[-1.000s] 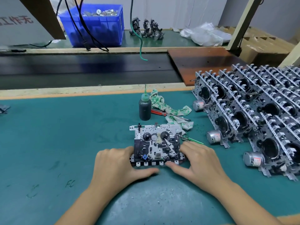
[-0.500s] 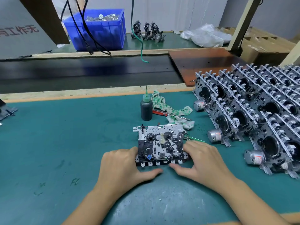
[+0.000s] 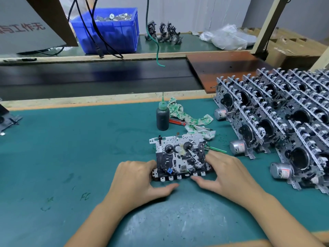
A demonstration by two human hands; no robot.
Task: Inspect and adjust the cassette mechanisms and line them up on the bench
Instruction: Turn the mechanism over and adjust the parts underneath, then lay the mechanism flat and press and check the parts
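A cassette mechanism [image 3: 179, 157] lies flat on the green mat of the counter [image 3: 71, 148], face up, near the front middle. The left hand [image 3: 140, 180] holds its left end: the fingers curl over the left edge and the thumb lies along the mat just below the front edge. The right hand [image 3: 229, 177] holds the right end the same way, fingers curled onto the right side, thumb pointing inward under the row of white tabs. So each hand's grip is closed on the mechanism.

Just behind it stands a dark oiler bottle [image 3: 162, 118] with a green needle tip, beside a green-and-white rag [image 3: 187, 118] that lies over a red-handled screwdriver [image 3: 178, 121]. To the right, well apart from the held unit, rows of finished mechanisms [image 3: 277, 125] stand on edge, leaning together, with silver motors facing forward. At the back, beyond a dark conveyor belt [image 3: 89, 77], sits a blue crate [image 3: 114, 32] of metal parts, and 3 more mechanisms [image 3: 164, 32] stand near it.
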